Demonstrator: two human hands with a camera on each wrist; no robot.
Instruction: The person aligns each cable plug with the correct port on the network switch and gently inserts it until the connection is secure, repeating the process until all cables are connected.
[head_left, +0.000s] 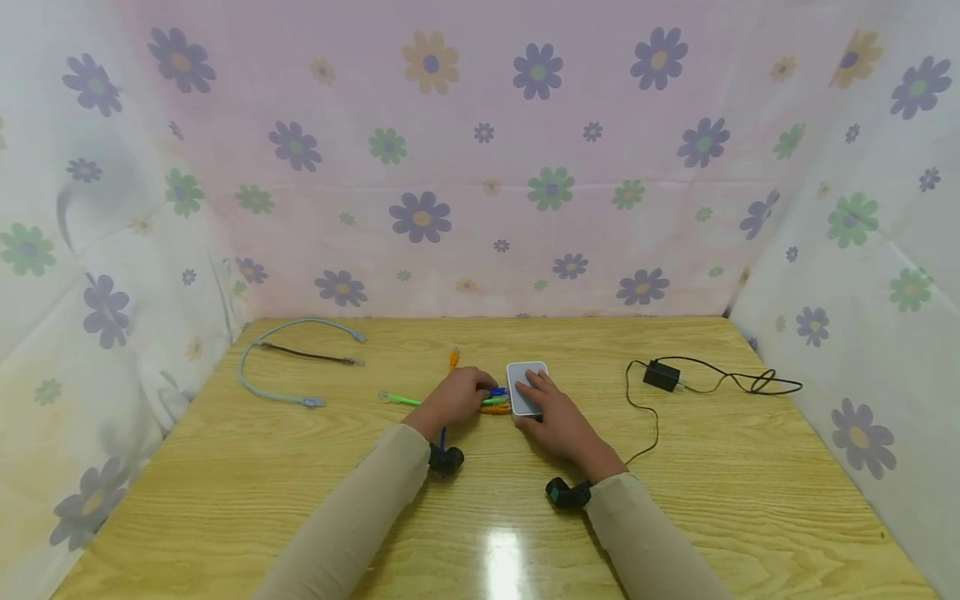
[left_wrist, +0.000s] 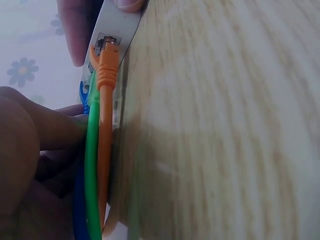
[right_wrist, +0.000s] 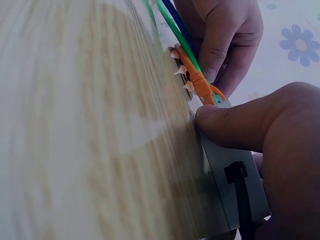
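A small white network switch with a grey top (head_left: 517, 372) lies at the middle of the table. My right hand (head_left: 562, 421) grips it, fingers on top and thumb against its side. An orange network cable (left_wrist: 106, 70) has its plug in a port on the switch's left side. Beside it runs a green network cable (left_wrist: 92, 155), its plug end at the switch. My left hand (head_left: 455, 395) pinches a blue network cable (head_left: 497, 391) close to the ports; the green cable and fingers partly hide its plug. A thin black power lead (right_wrist: 243, 197) enters another side of the switch.
A grey-blue network cable (head_left: 251, 382) and a short dark cable (head_left: 303, 354) lie at the back left. To the right sits a black power adapter (head_left: 662, 376) with its looped lead. Flowered cloth (head_left: 480, 167) walls the table on three sides.
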